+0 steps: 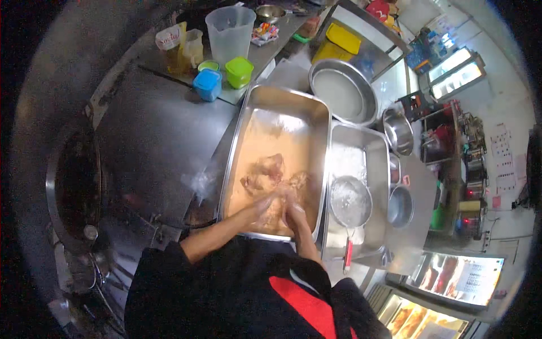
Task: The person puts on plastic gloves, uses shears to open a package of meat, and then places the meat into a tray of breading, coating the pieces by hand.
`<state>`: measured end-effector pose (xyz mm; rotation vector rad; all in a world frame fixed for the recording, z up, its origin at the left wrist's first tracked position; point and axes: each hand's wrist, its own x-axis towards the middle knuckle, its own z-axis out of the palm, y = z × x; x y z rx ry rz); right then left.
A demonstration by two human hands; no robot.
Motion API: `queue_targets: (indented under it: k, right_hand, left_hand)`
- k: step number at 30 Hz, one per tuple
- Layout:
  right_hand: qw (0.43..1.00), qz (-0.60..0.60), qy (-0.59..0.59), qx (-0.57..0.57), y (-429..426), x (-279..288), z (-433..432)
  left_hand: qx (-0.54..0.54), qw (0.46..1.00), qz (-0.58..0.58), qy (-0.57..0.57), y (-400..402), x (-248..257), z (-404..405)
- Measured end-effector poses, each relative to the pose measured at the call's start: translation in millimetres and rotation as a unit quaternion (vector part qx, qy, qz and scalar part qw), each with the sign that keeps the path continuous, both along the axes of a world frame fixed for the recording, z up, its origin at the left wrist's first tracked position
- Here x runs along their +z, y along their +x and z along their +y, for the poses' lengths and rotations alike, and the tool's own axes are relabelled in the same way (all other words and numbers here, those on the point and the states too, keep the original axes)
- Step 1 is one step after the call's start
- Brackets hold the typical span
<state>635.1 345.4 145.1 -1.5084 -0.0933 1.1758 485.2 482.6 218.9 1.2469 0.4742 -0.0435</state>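
Straight before me is a deep rectangular steel pan (325,169) with a layer of orange-tan powdery or liquid coating in it. Both my hands are inside its near half, close together. My left hand (264,205) and my right hand (292,207) are at pieces of what looks like raw meat (271,167), one piece beyond the fingertips. Another coated piece (300,180) lies by the right fingers. Blur hides the fingertips, so I cannot tell whether either hand grips a piece.
Right of the pan stands a second steel pan (383,169) holding a red-handled strainer (351,203). A round steel basin (372,97) is behind it. Blue (207,84) and green (239,72) tubs and a clear plastic jug (230,34) stand at the back left. A large wok-like vessel (76,186) is far left.
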Motion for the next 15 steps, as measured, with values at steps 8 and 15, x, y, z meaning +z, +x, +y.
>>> queue_targets:
  k: [8, 15]
  right_hand:
    - [0.919, -0.335, -0.17, 0.124, 30, 25, 28]
    - [0.919, -0.335, -0.142, 0.154, 1, 29, 43]
  left_hand:
    - [0.122, 0.963, 0.072, 0.23, 47, -6, 76]
    - [0.063, 0.942, 0.16, 0.288, 19, -87, 72]
